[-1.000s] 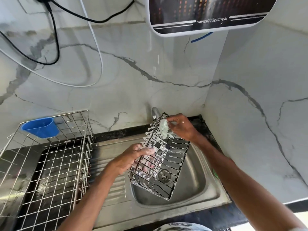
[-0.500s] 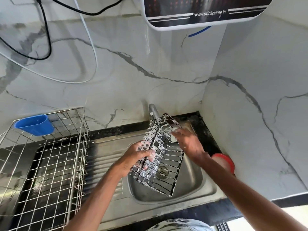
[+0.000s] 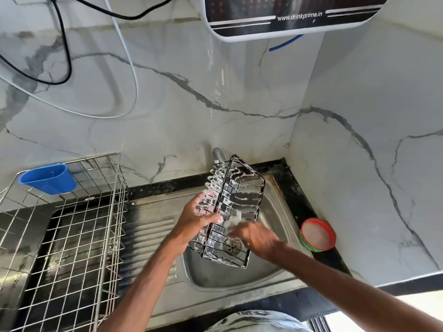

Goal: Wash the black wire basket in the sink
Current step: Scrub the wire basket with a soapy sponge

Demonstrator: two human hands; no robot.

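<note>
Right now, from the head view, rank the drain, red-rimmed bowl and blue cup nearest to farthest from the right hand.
1. Drain, just left of the right hand.
2. Red-rimmed bowl, off to its right.
3. Blue cup, far left.

R hand (image 3: 254,238) blurred, grip unclear, tap (image 3: 217,154) mostly behind basket (image 3: 241,200)

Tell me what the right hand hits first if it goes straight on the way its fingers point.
The soapy black wire basket: the right hand points up and left into it, blurred fingertips seemingly on its wires. Past them, probably the left hand gripping the basket's side, though depth is unclear.
</note>
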